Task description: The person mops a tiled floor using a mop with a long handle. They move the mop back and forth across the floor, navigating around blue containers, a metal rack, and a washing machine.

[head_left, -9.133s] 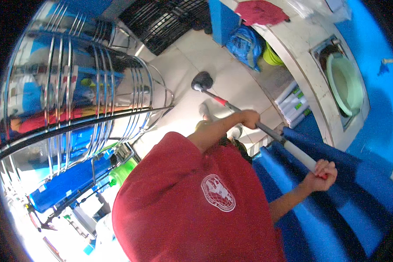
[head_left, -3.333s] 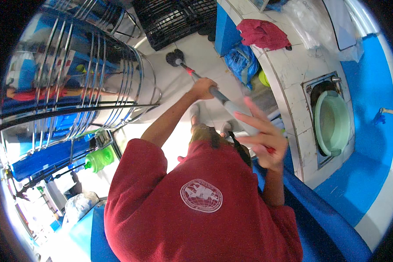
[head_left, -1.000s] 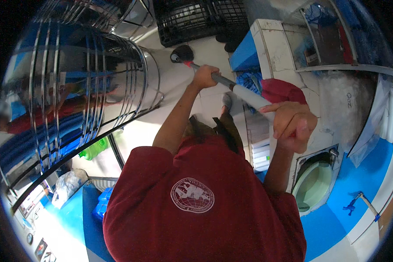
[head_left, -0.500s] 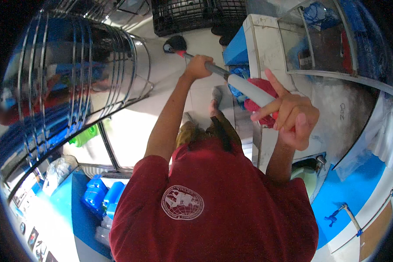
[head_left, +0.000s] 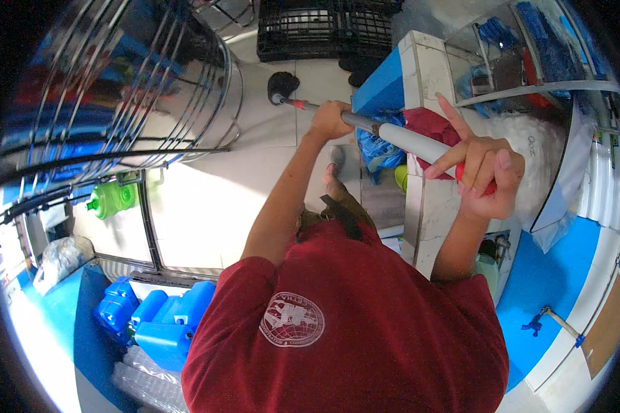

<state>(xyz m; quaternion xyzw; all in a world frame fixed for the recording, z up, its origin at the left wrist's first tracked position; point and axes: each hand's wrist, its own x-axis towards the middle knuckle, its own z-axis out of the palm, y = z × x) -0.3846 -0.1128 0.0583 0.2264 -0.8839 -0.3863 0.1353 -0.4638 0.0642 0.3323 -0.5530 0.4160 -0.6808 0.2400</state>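
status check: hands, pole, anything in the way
Left hand around pole; right hand on its near end, one finger extended. Dark head down at tiled floor. Black crate beyond, not touching.

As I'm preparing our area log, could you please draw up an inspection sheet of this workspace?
Surface: pale tiled floor, brightly lit on the left.
Job's things: long-handled brush, its dark head apparently on the floor.
Clutter: crumpled dark-red cloth, blue plastic bag, blue jerrycans, green bottle.
Hands: left hand closed around the grey section; right hand holding the near end, index finger extended.
Cables: nothing seen.
Surroundings: black plastic crate or pallet, blue tap.
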